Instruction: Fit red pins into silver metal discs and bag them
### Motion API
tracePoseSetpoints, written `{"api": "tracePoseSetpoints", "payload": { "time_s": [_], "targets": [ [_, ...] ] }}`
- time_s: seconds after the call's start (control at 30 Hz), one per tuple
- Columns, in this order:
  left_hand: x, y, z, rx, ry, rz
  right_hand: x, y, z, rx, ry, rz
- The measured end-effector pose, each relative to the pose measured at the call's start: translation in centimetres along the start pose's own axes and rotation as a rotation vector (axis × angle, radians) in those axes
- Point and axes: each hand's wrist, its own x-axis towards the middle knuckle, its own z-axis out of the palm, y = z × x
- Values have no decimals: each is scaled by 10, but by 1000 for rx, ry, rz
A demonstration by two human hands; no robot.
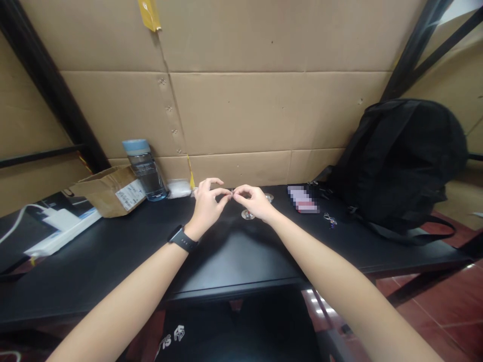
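Over the middle of the black table, my left hand [209,201] and my right hand [253,202] meet with their fingertips almost touching. Each one pinches thumb against index finger at a tiny thin item [231,194], too small to name. A dark watch is strapped on the left wrist. Just below my right hand lies a small shiny round dish [248,215] with tiny bits in it. Another small clear dish [269,197] is partly hidden behind that hand.
A water bottle [145,173], a brown paper bag [109,193], a clear plastic packet [178,188] and a white power strip [66,231] stand left. A blurred-out flat item [303,199], a small trinket [330,220] and a black backpack [403,161] are right. Cardboard [234,110] walls the back.
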Motion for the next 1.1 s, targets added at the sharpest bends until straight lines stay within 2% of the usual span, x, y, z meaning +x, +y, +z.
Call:
{"api": "tracePoseSetpoints", "payload": {
  "time_s": [0.1, 0.23, 0.47, 0.6, 0.93, 1.1],
  "targets": [
    [0, 1, 0, -27, -5, 27, 1, 0, -1, -25, -5, -27],
    [3, 5, -3, -123, 20, -7, 1, -1, -3, -15, -15, -5],
    [3, 1, -5, -57, -215, 65, 2, -5, -9, -48, -32, 57],
    [2, -2, -2, -54, -242, 66, 3, -6, -11, -84, -33, 65],
    [2, -10, 0, -154, -290, 15, 3, -15, -22, -1, -6, 75],
    [1, -15, 3, -201, -251, 27, 2, -7, -21, -299, -56, -23]
  ]
}}
